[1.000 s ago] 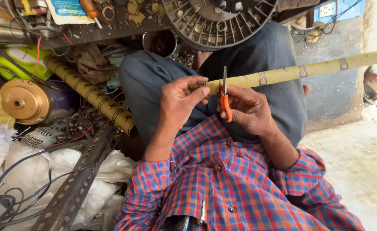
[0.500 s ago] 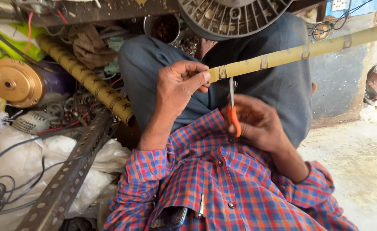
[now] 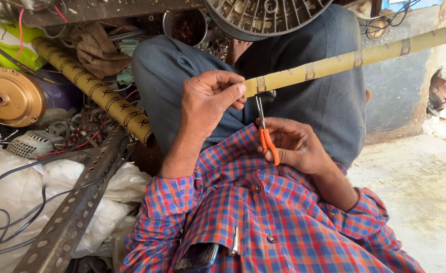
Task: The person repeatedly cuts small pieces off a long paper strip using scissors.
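Gripping one yellow tube [image 3: 334, 63], the left hand [image 3: 210, 103] steadies it; right hand [image 3: 291, 144] clasps one orange-handled scissors [image 3: 265, 135].

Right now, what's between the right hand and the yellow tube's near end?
In the head view, only the scissors: the right hand holds them, blades pointing up at the yellow tube.

Repair workshop: motor [image 3: 3, 96], wires [image 3: 0, 222], slotted angle iron [image 3: 76, 207].

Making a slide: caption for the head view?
Left hand grips yellow tube; right hand holds orange-handled scissors below.
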